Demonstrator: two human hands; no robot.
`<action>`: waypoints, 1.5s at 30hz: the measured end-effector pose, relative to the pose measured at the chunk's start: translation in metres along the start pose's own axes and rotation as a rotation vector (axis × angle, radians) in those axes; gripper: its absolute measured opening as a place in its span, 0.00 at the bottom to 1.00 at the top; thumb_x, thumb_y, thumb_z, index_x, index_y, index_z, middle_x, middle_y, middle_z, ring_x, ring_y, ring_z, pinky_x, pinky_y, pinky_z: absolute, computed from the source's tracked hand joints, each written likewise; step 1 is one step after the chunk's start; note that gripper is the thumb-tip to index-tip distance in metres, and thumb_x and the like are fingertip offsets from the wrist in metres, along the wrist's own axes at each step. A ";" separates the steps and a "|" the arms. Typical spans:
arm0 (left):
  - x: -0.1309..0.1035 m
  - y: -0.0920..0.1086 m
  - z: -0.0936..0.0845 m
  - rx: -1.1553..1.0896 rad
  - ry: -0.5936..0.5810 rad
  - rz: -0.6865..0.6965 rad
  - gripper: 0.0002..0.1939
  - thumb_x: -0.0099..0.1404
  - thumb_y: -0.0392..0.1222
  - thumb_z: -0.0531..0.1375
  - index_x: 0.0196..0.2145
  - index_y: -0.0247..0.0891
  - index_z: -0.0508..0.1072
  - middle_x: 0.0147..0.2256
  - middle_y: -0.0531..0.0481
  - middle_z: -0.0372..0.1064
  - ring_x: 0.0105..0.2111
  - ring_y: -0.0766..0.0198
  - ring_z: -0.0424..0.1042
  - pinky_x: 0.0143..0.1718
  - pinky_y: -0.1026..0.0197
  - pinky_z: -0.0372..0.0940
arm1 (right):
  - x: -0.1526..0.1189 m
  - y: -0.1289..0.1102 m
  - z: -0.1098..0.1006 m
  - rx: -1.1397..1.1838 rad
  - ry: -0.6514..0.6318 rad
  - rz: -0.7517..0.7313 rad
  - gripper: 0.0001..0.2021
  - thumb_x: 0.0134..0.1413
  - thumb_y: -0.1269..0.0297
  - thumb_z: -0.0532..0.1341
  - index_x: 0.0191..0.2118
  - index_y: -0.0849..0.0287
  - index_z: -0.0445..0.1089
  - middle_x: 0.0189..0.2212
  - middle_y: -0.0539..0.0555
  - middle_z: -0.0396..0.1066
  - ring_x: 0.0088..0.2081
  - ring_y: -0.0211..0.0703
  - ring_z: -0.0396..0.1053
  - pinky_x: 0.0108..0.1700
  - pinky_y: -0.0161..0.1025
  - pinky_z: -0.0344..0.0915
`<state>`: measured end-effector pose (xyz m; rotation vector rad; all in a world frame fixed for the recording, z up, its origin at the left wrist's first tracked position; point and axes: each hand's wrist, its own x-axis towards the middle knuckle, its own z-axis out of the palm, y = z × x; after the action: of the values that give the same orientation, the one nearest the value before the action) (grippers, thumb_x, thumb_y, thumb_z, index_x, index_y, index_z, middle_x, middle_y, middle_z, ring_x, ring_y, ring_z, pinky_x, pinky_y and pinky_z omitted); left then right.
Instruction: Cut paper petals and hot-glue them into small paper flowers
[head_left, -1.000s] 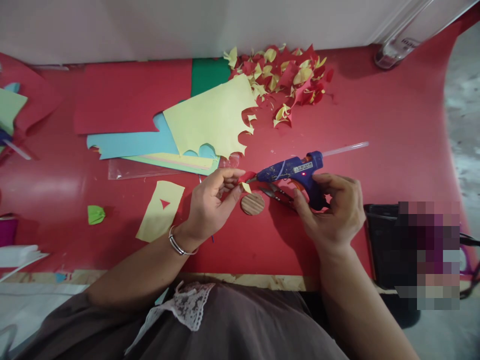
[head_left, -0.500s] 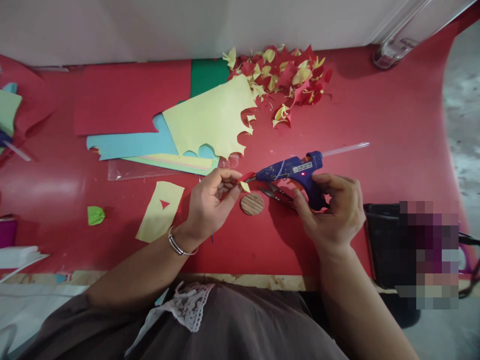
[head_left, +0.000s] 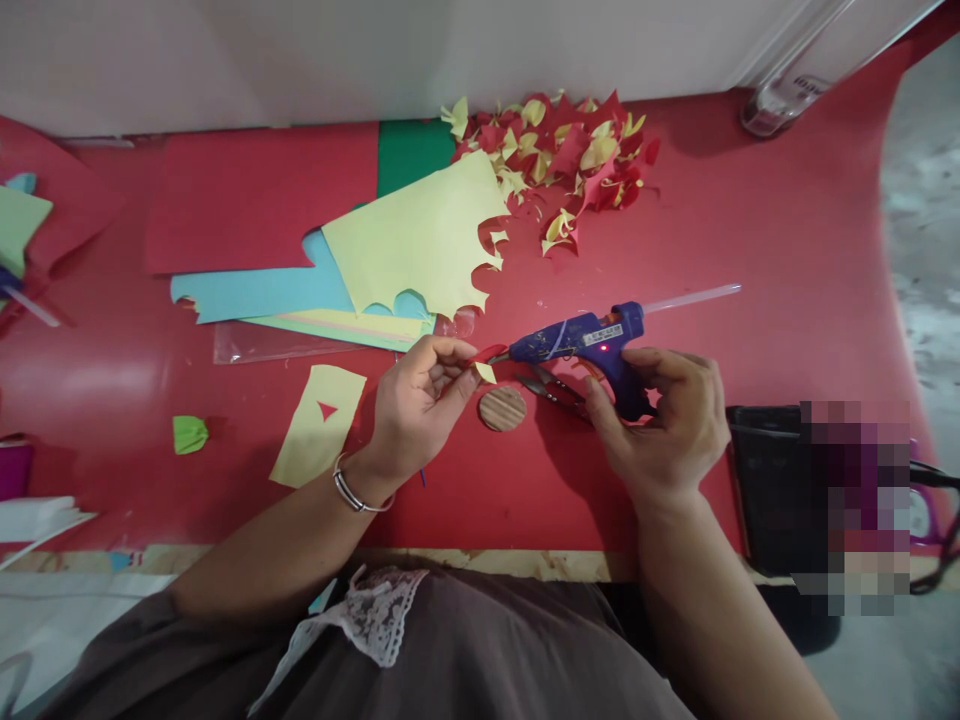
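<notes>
Change is slight over the last second: the red paper piece (head_left: 489, 354) seems tilted a little further, showing a narrower face, while both hands have barely shifted. Left grip (head_left: 416, 395) is narrow, thumb and fingers pinching that piece along with a small yellow paper piece (head_left: 486, 373); whether the two are joined I cannot tell. Right grip (head_left: 671, 415) is closed around the handle of the blue glue gun (head_left: 570, 340), whose tip remains at the red paper, with its red light (head_left: 604, 348) lit. Whether the trigger is squeezed, or any glue has come out, does not show. For the work in hand, this steadiness suggests the gluing is still centred on the paper at the tip, not on the wooden disc (head_left: 502, 409), which lies flat on the tabletop (head_left: 525, 500) just below, between the hands, beside the scissors (head_left: 559, 392)
</notes>
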<state>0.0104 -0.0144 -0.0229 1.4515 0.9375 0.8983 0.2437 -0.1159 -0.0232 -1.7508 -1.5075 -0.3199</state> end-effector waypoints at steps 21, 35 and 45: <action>0.004 0.003 0.005 -0.352 0.046 -0.133 0.15 0.66 0.43 0.75 0.43 0.40 0.75 0.35 0.52 0.80 0.35 0.64 0.85 0.38 0.65 0.81 | -0.005 0.008 0.004 0.022 0.030 0.182 0.20 0.55 0.59 0.75 0.50 0.57 0.74 0.41 0.55 0.77 0.35 0.45 0.73 0.36 0.43 0.70; 0.006 0.006 0.002 -0.447 -0.020 -0.339 0.17 0.57 0.41 0.76 0.37 0.40 0.72 0.31 0.54 0.76 0.32 0.65 0.83 0.33 0.66 0.78 | -0.002 0.038 0.004 -0.172 0.014 0.277 0.20 0.53 0.55 0.77 0.48 0.52 0.74 0.42 0.59 0.76 0.45 0.61 0.72 0.50 0.62 0.69; 0.001 0.005 0.007 -0.257 -0.086 -0.264 0.15 0.59 0.39 0.74 0.37 0.39 0.72 0.29 0.54 0.76 0.27 0.69 0.78 0.32 0.67 0.76 | 0.005 -0.038 0.015 0.292 -0.268 -0.094 0.18 0.63 0.54 0.73 0.52 0.54 0.72 0.42 0.57 0.81 0.42 0.52 0.76 0.45 0.50 0.73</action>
<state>0.0176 -0.0163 -0.0184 1.1094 0.8896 0.7260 0.2059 -0.1023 -0.0155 -1.5372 -1.7316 0.0919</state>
